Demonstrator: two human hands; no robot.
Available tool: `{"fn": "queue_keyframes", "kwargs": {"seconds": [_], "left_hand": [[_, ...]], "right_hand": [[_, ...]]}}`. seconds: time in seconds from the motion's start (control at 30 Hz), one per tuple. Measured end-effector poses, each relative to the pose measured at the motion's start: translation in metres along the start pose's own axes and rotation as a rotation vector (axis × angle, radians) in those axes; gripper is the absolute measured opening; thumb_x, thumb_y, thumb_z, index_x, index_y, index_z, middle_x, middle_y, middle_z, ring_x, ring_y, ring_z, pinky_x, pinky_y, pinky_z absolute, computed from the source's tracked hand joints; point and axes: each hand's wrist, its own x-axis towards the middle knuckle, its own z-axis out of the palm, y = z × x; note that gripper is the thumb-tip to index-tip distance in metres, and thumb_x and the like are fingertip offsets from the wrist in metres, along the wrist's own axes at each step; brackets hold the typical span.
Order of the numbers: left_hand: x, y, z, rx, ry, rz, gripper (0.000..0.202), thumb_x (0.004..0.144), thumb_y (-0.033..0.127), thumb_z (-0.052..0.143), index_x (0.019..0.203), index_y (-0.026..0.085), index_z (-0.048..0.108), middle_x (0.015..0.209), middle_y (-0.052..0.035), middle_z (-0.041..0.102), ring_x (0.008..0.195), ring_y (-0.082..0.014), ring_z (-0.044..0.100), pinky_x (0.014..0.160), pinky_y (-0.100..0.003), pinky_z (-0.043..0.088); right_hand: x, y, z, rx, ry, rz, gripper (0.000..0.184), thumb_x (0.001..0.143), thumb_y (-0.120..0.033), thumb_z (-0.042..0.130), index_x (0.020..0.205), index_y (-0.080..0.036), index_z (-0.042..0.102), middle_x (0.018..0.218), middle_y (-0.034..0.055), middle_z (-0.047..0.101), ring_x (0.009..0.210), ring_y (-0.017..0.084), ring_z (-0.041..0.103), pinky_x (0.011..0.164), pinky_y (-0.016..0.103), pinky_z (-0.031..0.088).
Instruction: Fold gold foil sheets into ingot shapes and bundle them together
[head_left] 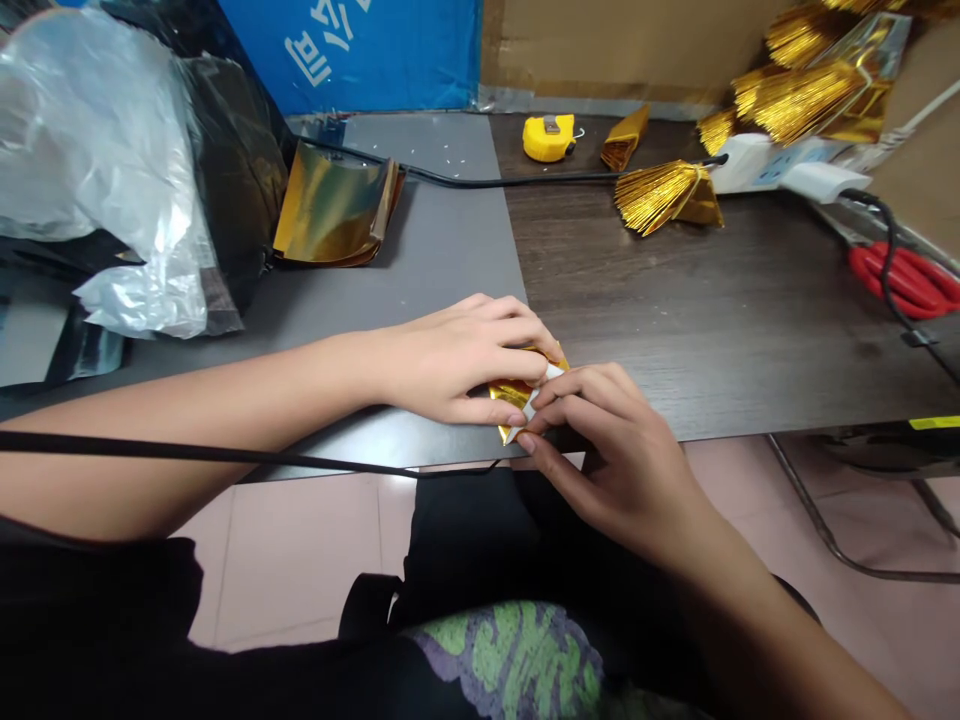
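A small piece of gold foil paper (513, 392) with a white underside showing along its right edge lies near the front edge of the table. Bent over it from the left, my left hand (469, 360) presses it down, with thumb and fingertips gripping its surface. My right hand (611, 430) pinches the white edge between thumb and fingers. Both hands almost meet at that edge and hide part of the paper. A stack of gold foil sheets (330, 205) rests behind my left hand. Farther right lies a pleated gold foil fan (660, 198).
A yellow tape measure (549, 138) and a folded gold piece (625, 138) lie at the back. Red-handled scissors (900, 280), a white power strip (787, 165) and several gold fans (802, 95) are at right. Plastic bags (97, 130) crowd the left. A black cable (480, 183) crosses the table.
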Motion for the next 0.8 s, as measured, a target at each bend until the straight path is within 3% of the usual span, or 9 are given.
{"fn": "queue_keyframes", "kwargs": {"seconds": [0.2,0.5,0.8], "left_hand": [[-0.0015,0.0030,-0.0013,0.020,-0.041,0.020,0.031,0.098,0.051,0.047,0.109,0.028,0.065,0.143,-0.0069,0.056,0.133,-0.0285,0.046,0.107,-0.047,0.040],[-0.0011,0.0047,-0.0023,0.000,-0.050,-0.007,0.026,0.094,0.046,0.056,0.112,0.030,0.065,0.142,-0.0062,0.057,0.133,-0.0300,0.046,0.109,-0.049,0.041],[-0.0020,0.0029,-0.0025,-0.024,-0.094,-0.007,0.031,0.099,0.050,0.045,0.115,0.031,0.065,0.148,-0.0067,0.051,0.139,-0.0313,0.040,0.113,-0.053,0.037]], "right_hand": [[0.0007,-0.0010,0.0006,-0.021,-0.008,0.015,0.004,0.092,-0.021,0.066,0.090,-0.023,0.064,0.099,0.0062,0.070,0.098,0.025,0.059,0.081,0.043,0.050],[0.0012,-0.0043,0.0044,-0.060,0.057,-0.012,0.007,0.092,-0.021,0.066,0.089,-0.023,0.061,0.096,0.0054,0.070,0.094,0.023,0.061,0.081,0.040,0.050],[0.0019,-0.0069,0.0092,-0.109,0.118,-0.012,0.011,0.091,-0.018,0.066,0.084,-0.023,0.059,0.090,0.0041,0.071,0.089,0.022,0.062,0.079,0.039,0.050]]}}
